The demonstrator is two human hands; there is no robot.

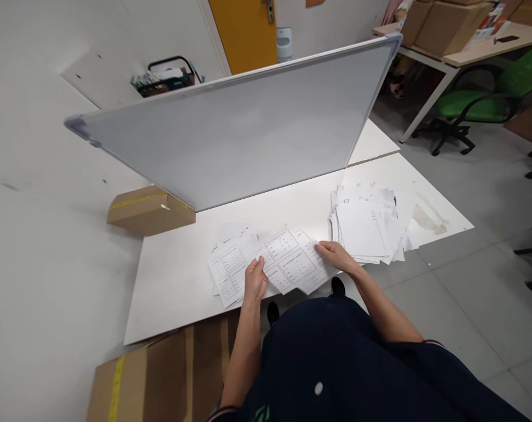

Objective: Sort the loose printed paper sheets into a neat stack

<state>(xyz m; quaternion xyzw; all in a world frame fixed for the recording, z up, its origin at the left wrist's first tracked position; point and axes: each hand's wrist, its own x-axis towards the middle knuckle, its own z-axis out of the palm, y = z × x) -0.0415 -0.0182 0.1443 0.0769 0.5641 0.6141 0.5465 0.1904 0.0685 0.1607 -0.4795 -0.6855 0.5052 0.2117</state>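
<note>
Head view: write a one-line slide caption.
Left hand and right hand hold printed sheets at a white table before a whiteboard.

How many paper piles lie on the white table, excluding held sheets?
2: a smaller pile left of the left hand, a larger pile right of the right hand. The whiteboard may hide more.

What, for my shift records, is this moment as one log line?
left hand: holding printed sheets | right hand: holding printed sheets | paper pile: on table, right

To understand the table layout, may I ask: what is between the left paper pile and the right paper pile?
In the head view, printed sheets, held by the left hand and right hand, are between the left pile and right pile.
</note>
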